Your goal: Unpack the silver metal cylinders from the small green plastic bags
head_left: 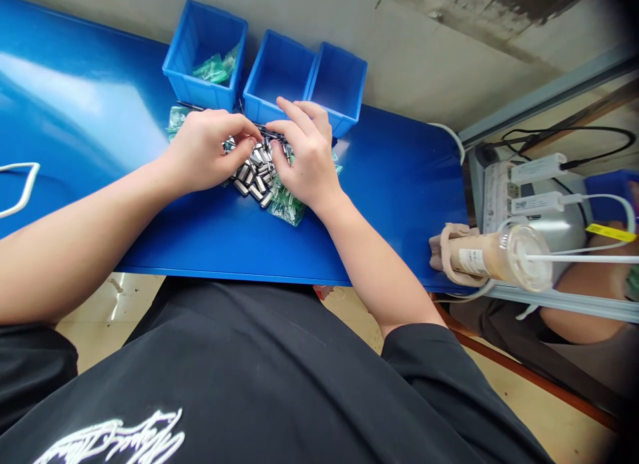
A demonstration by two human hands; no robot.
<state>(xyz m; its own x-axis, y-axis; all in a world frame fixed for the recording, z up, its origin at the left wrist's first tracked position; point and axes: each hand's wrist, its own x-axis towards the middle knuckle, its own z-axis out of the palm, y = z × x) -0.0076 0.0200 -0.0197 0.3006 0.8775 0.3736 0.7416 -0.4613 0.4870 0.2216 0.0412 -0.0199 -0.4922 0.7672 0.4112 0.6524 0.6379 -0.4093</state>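
Several small shiny metal pieces (252, 178) lie heaped on the blue table, with thin dark rods (272, 132) along the heap's far side. From the left, my left hand (204, 148) reaches over the pile, its thumb and fingers curled into a pinch; whatever is between the tips is too small to make out. Opposite it, my right hand (309, 158) hovers above the heap's right side with fingers apart, the index tip close to the rods. Green plastic packaging (288, 208) lies partly under my right hand, and another green bag (176, 120) shows behind my left wrist.
Three blue bins stand along the wall: a left bin (200, 84) holding green plastic packaging, a middle bin (257, 108) and a right bin (357, 94). At the right are a drink cup (492, 254) in a cardboard holder, chargers (536, 168) and cables. Another person's leg shows beyond.
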